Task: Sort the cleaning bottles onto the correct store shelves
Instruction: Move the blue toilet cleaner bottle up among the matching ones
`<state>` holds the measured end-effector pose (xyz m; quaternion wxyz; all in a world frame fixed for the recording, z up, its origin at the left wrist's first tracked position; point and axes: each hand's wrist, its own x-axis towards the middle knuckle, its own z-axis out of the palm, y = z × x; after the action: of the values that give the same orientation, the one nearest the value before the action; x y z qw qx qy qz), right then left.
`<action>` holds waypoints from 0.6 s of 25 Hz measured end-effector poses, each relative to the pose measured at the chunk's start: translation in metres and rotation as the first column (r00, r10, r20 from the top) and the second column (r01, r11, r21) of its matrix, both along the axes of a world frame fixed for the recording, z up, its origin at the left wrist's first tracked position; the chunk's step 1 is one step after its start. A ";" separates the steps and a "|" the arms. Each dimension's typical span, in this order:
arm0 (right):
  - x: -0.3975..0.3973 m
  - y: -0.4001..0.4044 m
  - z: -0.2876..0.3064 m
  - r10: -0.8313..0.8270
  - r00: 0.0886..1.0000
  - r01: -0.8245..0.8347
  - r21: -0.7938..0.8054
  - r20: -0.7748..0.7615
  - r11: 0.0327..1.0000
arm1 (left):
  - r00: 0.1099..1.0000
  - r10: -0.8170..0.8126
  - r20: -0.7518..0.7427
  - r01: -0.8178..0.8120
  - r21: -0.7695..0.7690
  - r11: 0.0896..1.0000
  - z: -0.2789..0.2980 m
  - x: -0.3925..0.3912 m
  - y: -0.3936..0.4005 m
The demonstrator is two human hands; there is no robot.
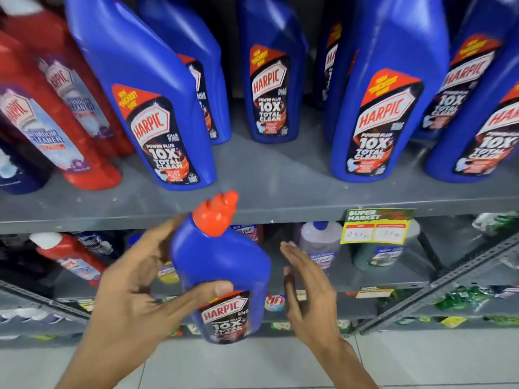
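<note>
— So where was the blue bottle [222, 273] at that point?

— Just below the front edge of the grey shelf [266, 175], upright but leaning a little, its orange cap [215, 213] level with that edge. It had not yet been set down on the shelf.

— Who had hold of it?

— The left hand [132, 299] did. Its fingers were wrapped round the back of the body and the thumb pressed across the front, just above the label. The right hand [309, 290] was just beside the bottle, fingers spread flat and loose, holding nothing and, as far as I could tell, not touching it.

— Did it belong on that shelf?

— I judged so. The matching large blue bottles [379, 113] stood in rows on the shelf, with a gap between them above the cap. Red bottles [70, 116] stood at the shelf's left end.

— How would it handle?

— Stiff plastic, smooth and probably a bit slippery, and likely heavy with liquid for its size. The broad middle looked the safest place to grip, as the left hand had it, not the narrow bent neck.
</note>
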<state>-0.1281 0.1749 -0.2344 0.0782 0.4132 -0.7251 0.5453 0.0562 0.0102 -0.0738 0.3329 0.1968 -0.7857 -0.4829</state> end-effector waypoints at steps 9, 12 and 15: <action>-0.048 -0.003 0.150 -0.147 0.941 0.172 0.055 -0.305 0.984 | 0.901 -0.187 -0.391 0.130 -0.168 0.977 0.150 -0.059 0.005; -0.051 -0.013 0.149 -0.183 0.946 0.255 0.264 -0.268 0.930 | 0.905 -0.184 -0.384 0.123 -0.177 0.976 0.161 -0.097 -0.016; -0.049 -0.018 0.140 -0.199 0.905 0.338 0.353 -0.376 0.872 | 0.916 -0.198 -0.348 0.150 -0.160 0.976 0.158 -0.126 -0.034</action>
<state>-0.1770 0.1569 -0.0948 0.1852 0.3987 -0.8508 0.2880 -0.0694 -0.0238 0.0839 0.4393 0.0116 -0.7551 -0.4865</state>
